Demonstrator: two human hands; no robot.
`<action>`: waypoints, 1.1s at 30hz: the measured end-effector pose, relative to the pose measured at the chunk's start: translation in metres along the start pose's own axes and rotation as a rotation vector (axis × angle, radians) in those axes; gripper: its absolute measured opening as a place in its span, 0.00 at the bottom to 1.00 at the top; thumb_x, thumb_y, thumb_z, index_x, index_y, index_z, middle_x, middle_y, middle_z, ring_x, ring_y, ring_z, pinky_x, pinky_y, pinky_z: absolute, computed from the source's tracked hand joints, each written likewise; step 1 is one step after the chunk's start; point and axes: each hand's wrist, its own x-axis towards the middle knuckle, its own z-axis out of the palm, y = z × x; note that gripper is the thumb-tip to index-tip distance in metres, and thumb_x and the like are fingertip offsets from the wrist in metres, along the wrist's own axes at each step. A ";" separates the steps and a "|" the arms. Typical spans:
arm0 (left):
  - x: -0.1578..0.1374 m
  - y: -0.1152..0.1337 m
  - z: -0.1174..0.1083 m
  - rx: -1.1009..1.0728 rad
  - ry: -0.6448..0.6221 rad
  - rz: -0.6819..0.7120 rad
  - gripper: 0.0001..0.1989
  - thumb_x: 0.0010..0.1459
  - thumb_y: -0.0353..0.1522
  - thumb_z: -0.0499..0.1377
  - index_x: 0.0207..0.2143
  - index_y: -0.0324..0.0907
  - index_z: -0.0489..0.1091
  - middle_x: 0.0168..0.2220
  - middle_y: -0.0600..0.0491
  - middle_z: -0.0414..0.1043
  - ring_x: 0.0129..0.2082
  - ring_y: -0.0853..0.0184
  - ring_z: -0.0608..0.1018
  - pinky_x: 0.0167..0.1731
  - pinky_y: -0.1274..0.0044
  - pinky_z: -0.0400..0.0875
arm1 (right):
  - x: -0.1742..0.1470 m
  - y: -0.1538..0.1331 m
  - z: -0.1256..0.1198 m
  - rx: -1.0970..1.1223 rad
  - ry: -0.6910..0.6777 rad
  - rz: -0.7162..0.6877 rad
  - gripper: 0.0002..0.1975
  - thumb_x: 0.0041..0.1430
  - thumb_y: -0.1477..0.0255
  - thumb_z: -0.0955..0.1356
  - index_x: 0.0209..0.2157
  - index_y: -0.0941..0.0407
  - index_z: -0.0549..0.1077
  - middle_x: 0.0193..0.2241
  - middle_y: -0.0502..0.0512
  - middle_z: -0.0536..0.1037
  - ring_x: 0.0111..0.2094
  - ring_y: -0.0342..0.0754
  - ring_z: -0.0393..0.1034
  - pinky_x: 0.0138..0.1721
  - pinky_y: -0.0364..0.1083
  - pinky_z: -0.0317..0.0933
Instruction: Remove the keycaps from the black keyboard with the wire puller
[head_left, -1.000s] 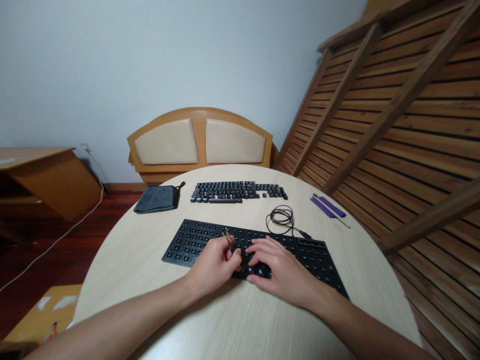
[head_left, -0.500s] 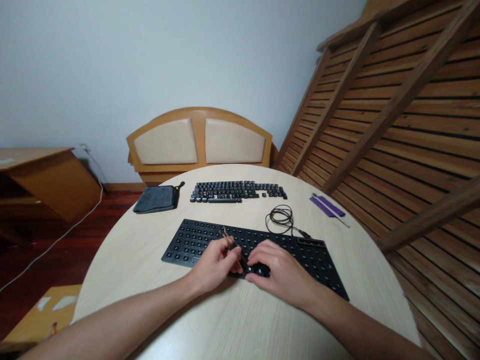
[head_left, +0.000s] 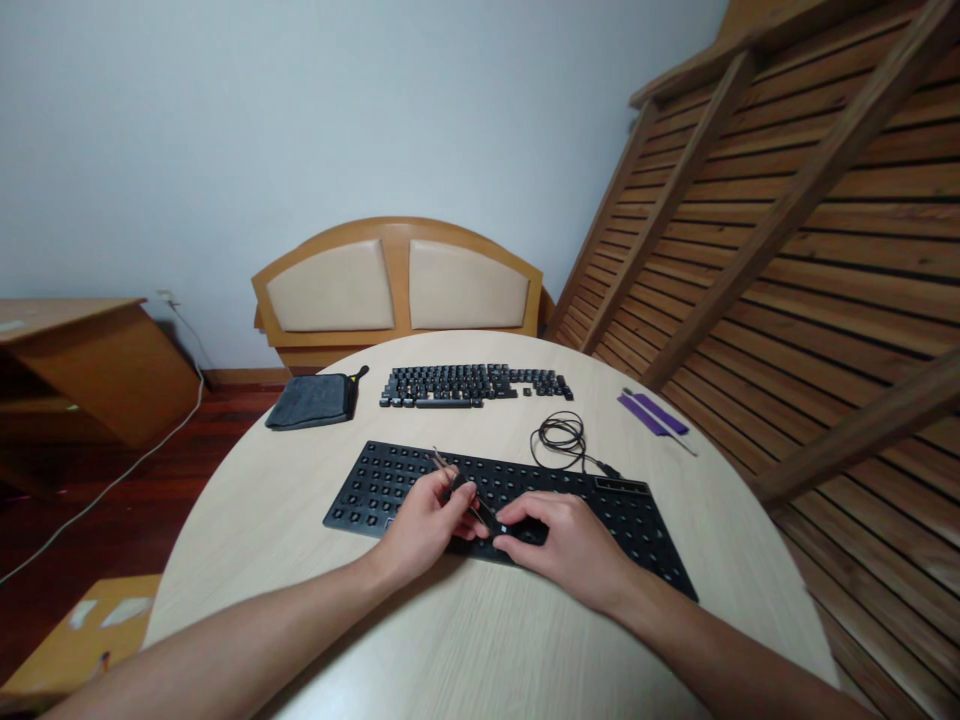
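Observation:
A black keyboard base without its keycaps lies at a slant on the round table, its rows of switch positions bare. Over its near edge my left hand is closed around a keycap puller, whose thin metal prongs stick out above the fingers and whose other end points toward my right hand. Bent over the board just to the right, my right hand pinches a small black keycap between thumb and fingers, against the puller's end. The fingers partly hide the keycap.
Removed keycaps lie in rows beyond the board. A coiled cable is behind it. At the left is a dark grey pouch; at the right, a purple-handled tool. A slatted wooden panel leans along the right side.
My left hand has shifted slightly, and the puller tilts further left. My right hand has moved a little right and up, with the keycap raised slightly.

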 end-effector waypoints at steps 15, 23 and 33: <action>0.002 -0.003 -0.001 0.155 0.000 0.204 0.13 0.59 0.38 0.60 0.33 0.43 0.57 0.27 0.60 0.64 0.26 0.68 0.79 0.21 0.81 0.63 | 0.109 0.030 -0.050 -0.556 0.012 0.003 0.09 0.61 0.64 0.69 0.41 0.51 0.77 0.38 0.52 0.80 0.41 0.50 0.74 0.41 0.45 0.63; 0.003 -0.005 -0.001 0.148 -0.021 0.183 0.12 0.60 0.37 0.59 0.34 0.42 0.58 0.27 0.59 0.67 0.25 0.69 0.78 0.22 0.80 0.63 | 0.152 0.050 -0.030 -0.741 -0.067 0.170 0.12 0.62 0.69 0.67 0.46 0.54 0.77 0.40 0.61 0.81 0.44 0.57 0.75 0.42 0.49 0.63; 0.005 -0.005 0.000 0.117 -0.023 0.163 0.13 0.59 0.38 0.60 0.35 0.42 0.58 0.29 0.57 0.70 0.25 0.69 0.79 0.22 0.81 0.64 | 0.163 0.055 -0.006 -0.806 -0.088 0.260 0.13 0.64 0.72 0.63 0.48 0.56 0.74 0.43 0.65 0.79 0.46 0.56 0.74 0.46 0.50 0.64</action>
